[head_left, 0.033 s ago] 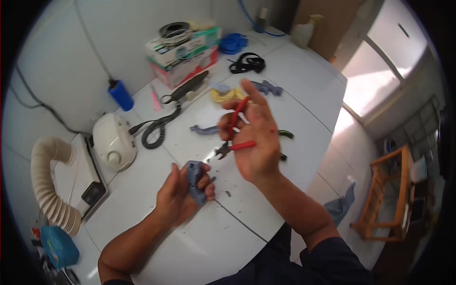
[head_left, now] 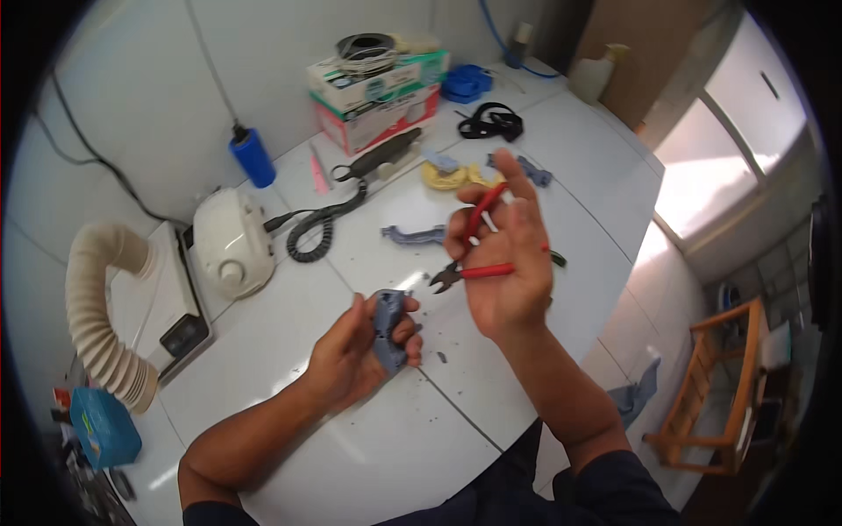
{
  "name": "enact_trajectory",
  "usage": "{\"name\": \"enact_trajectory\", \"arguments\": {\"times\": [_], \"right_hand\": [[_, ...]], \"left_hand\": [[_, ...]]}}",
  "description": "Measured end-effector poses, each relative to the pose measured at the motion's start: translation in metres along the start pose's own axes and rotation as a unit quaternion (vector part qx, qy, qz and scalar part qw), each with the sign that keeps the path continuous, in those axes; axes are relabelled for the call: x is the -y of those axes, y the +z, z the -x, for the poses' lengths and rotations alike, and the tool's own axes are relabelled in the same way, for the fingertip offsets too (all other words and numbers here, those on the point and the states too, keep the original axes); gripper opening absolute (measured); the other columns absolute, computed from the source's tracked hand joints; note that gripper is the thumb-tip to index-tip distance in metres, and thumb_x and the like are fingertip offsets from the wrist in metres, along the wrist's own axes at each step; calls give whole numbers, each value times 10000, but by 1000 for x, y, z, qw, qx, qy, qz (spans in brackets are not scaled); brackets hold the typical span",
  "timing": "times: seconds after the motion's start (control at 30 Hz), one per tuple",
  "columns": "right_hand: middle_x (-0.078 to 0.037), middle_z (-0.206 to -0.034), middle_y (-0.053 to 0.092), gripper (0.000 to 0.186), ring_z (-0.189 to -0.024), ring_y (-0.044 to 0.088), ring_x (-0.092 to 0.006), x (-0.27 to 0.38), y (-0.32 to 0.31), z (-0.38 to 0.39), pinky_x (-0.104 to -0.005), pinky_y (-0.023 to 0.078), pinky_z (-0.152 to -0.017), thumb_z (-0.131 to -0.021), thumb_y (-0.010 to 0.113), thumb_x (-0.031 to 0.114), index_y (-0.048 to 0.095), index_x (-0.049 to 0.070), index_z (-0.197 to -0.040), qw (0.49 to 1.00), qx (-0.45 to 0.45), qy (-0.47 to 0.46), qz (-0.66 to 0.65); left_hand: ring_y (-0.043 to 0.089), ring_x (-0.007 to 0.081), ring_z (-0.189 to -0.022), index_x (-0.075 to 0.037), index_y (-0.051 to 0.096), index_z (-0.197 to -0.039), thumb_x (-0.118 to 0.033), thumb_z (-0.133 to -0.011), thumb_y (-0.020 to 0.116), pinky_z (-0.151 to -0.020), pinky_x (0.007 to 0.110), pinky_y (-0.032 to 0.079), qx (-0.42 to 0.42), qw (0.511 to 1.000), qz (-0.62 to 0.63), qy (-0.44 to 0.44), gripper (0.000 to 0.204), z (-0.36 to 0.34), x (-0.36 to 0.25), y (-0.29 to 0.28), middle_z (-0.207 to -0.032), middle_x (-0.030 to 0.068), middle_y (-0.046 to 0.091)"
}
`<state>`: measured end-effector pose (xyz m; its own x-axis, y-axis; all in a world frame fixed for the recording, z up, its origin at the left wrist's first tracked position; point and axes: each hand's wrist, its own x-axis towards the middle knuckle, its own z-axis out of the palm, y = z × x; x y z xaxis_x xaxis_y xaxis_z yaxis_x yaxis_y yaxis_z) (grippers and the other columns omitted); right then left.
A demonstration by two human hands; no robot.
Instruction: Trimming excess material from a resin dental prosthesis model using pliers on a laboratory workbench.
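Observation:
My left hand (head_left: pixel 346 355) is closed round a grey-blue moulded piece (head_left: pixel 388 329), thumb on one side and curled fingers on the other. Red-handled side cutters (head_left: pixel 487 270) lie in my raised right hand (head_left: pixel 517 280), palm partly up. Their handles are spread, and the dark jaws point down and left, a short way from the grey-blue piece without touching it. Beyond the cutters, a curved grey-blue strip (head_left: pixel 412 235) lies on the white table (head_left: pixel 368 456), partly hidden by my right hand. Small dark crumbs are scattered near my left fingers.
A white control unit (head_left: pixel 232 245) with a coiled black cord (head_left: pixel 311 237) and a ribbed hose (head_left: pixel 105 316) stand at left. Behind are a dark handpiece (head_left: pixel 386 153), stacked boxes (head_left: pixel 377 114), a black strap (head_left: pixel 491 123) and yellowish pieces (head_left: pixel 445 175). A wooden frame (head_left: pixel 710 386) stands at right.
The whole view has shifted, so the table and its things sit farther right. Both hands keep their grips, the cutters still near the grey-blue piece.

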<state>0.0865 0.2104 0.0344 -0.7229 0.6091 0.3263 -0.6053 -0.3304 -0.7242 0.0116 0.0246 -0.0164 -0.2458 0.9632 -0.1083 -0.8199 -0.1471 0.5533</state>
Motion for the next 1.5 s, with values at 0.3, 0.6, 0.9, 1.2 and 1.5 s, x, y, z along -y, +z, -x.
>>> {"name": "enact_trajectory", "arguments": {"times": [0.3, 0.6, 0.9, 1.2, 1.5], "right_hand": [[-118, -1092, 489, 816, -873, 475, -158, -9, 19, 3, -305, 425, -752, -831, 571, 261, 262, -6, -1538, 993, 113, -1, -16], [-86, -1025, 427, 768, -849, 451, -150, -7, 22, 9, -318, 436, -748, -895, 544, 241, 183, 37, -1542, 991, 135, -1, -1], [-82, -1019, 420, 724, -835, 445, -150, -7, 24, 6, -318, 436, -744, -908, 540, 237, 215, 34, -1523, 990, 137, 18, -18], [-82, -1008, 430, 709, -817, 446, -144, -5, 20, 4, -303, 424, -707, -908, 549, 231, 242, 22, -1512, 989, 133, 47, -38], [-86, -1037, 424, 727, -850, 449, -149, -5, 22, 5, -312, 435, -741, -903, 561, 222, 224, 8, -1511, 992, 122, 23, 16]], "left_hand": [[600, 208, -1084, 3, 465, -1355, -338, -1105, 376, -997, 417, 495, 1, 1000, -5, 5, 432, 17, -10, -9, -1035, 52, 524], [598, 183, -1083, -22, 465, -1342, -325, -1087, 472, -999, 400, 496, -3, 998, -54, -9, 396, 12, -6, -5, -1061, 50, 520], [586, 148, -918, -30, 485, -1269, -333, -1091, 477, -799, 321, 516, 2, 994, -109, -7, 352, 12, -7, -6, -997, 44, 511], [610, 150, -861, -31, 494, -1211, -355, -1105, 424, -799, 318, 529, -25, 990, -133, -33, 348, 13, -12, -1, -906, 82, 604], [630, 146, -848, -15, 495, -1275, -380, -1106, 400, -805, 310, 541, -7, 988, -152, -31, 413, 11, -9, -2, -912, 67, 585]]}}
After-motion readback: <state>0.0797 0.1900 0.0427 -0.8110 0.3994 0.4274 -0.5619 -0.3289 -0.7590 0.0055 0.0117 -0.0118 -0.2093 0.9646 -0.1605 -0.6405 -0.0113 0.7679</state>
